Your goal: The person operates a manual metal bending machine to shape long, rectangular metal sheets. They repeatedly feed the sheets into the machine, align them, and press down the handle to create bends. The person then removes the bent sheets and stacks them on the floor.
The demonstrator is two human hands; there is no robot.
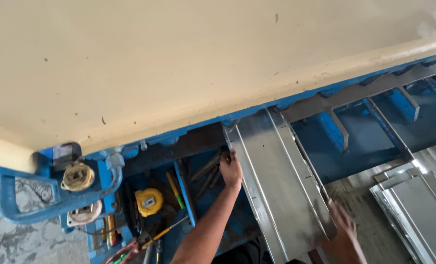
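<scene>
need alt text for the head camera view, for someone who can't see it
Seen from above, a person's left hand and right hand hold a long folded metal sheet pushed under the cream cover of a blue machine. A yellow tape measure lies in a tool tray at left; more metal sheets are stacked at right.

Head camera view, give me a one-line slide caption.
Both hands, left hand and right hand, steady a folded metal sheet at a blue machine.

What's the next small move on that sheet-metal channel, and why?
Probably ease the channel further under the cream machine housing. Its far end is just at the opening, the left hand steadies its left edge and the right hand presses its near end.
</scene>
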